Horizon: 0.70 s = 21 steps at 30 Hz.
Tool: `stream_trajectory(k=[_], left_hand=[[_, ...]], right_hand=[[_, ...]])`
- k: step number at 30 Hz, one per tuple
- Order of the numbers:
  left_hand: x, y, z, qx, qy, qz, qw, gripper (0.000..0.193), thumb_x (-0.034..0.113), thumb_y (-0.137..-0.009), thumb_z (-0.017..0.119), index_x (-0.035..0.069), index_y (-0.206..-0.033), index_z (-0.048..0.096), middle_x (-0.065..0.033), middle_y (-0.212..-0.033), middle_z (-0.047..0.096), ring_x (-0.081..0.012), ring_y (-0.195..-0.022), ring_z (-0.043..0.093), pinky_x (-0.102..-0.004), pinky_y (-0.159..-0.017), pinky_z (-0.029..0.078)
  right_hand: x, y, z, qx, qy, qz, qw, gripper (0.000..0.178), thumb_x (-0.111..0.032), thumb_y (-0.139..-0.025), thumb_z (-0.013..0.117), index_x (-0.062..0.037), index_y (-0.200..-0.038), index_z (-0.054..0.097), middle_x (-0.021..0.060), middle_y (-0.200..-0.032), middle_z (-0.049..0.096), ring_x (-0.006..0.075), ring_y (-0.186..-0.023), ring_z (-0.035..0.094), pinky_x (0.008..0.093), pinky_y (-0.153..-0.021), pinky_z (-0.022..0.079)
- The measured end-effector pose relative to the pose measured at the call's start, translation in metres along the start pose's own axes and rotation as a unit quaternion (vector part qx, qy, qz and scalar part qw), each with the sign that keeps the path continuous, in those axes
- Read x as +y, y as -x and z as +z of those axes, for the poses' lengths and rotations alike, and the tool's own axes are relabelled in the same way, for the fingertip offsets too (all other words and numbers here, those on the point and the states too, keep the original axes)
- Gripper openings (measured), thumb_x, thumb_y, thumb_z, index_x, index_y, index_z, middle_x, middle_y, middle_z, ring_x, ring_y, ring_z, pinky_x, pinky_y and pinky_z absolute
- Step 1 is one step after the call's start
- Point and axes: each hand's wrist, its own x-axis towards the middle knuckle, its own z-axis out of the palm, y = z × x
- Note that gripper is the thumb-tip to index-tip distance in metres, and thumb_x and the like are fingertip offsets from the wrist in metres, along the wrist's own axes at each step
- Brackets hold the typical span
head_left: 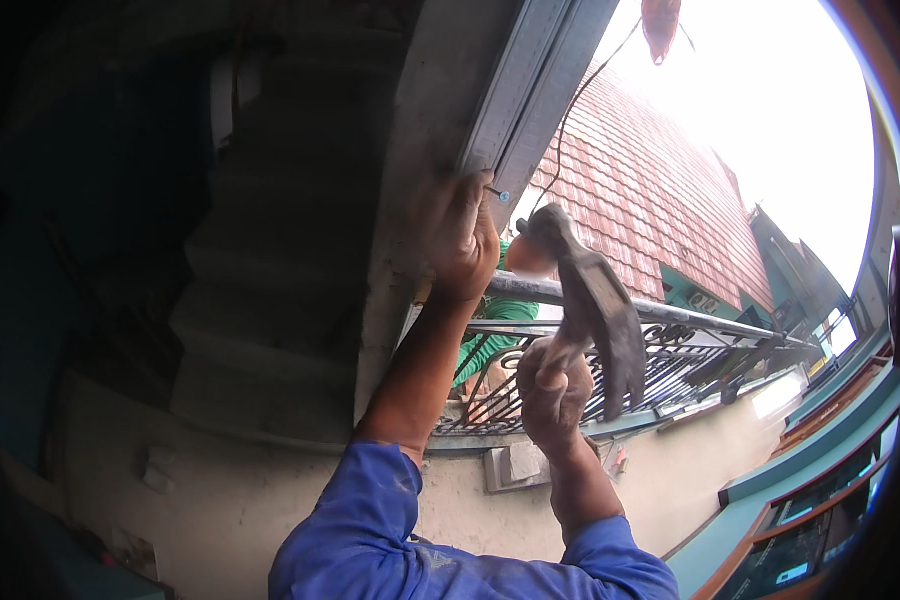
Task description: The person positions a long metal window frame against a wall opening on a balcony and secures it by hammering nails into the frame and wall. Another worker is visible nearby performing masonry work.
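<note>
My left hand [467,240] is raised against the edge of a concrete wall [410,200], beside a grey metal frame [530,85]. Its fingers pinch a thin nail [503,196], whose round bluish head sticks out to the right. Closed round a handle, my right hand [555,395] holds up a claw hammer [602,300]. The striking end is up near the nail but apart from it; the claw points down. Motion slightly blurs the hammer. The nail's tip is hidden by my fingers.
Below runs a metal railing [670,345] with dark scrollwork. Behind it a person in green [508,312] is partly hidden by my arms and the hammer. Dark concrete stairs [270,250] lie to the left. A thin cable [562,135] hangs at the right, before a red tiled roof [640,170].
</note>
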Motion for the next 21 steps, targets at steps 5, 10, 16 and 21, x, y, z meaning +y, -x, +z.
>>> stream_trajectory(k=[5, 10, 16, 21], left_hand=[[0.001, -0.002, 0.000, -0.017, 0.025, -0.026, 0.999, 0.028, -0.013, -0.083, 0.064, 0.000, -0.107, 0.070, -0.0108, -0.096, 0.068, -0.0284, -0.089, 0.064, -0.0386, -0.081, 0.050], [-0.006, -0.004, 0.002, 0.016, 0.007, 0.040, 0.999, 0.025, -0.009, -0.082, 0.067, 0.002, -0.104, 0.071, -0.0114, -0.091, 0.067, -0.0294, -0.082, 0.064, -0.0402, -0.076, 0.050], [-0.006, -0.004, 0.003, 0.028, 0.055, 0.050, 0.997, 0.025, -0.013, -0.084, 0.064, 0.001, -0.104, 0.068, -0.0104, -0.096, 0.070, -0.0294, -0.091, 0.065, -0.0413, -0.084, 0.050], [-0.001, 0.000, -0.002, 0.002, 0.014, 0.014, 1.000, 0.028, -0.012, -0.085, 0.064, 0.001, -0.109, 0.070, -0.0084, -0.096, 0.064, -0.0241, -0.090, 0.062, -0.0339, -0.082, 0.050]], right_hand=[[-0.003, -0.007, -0.003, -0.029, -0.012, 0.080, 0.996, 0.042, -0.038, -0.104, 0.052, 0.0004, -0.090, 0.055, 0.0058, -0.069, 0.052, 0.0116, -0.060, 0.047, 0.0310, -0.052, 0.038], [-0.028, 0.011, -0.012, 0.045, -0.071, -0.045, 0.995, 0.065, -0.069, -0.097, 0.043, -0.0051, -0.084, 0.052, -0.0002, -0.056, 0.044, 0.0064, -0.044, 0.040, 0.0235, -0.039, 0.031], [-0.029, 0.010, -0.022, 0.050, 0.030, 0.031, 0.998, 0.064, -0.068, -0.097, 0.044, -0.0050, -0.085, 0.052, -0.0019, -0.057, 0.044, 0.0048, -0.045, 0.039, 0.0214, -0.040, 0.028], [-0.032, 0.013, -0.021, 0.026, 0.036, -0.034, 0.998, 0.061, -0.064, -0.099, 0.045, -0.0034, -0.092, 0.053, -0.0020, -0.059, 0.045, 0.0045, -0.046, 0.037, 0.0217, -0.042, 0.027]])
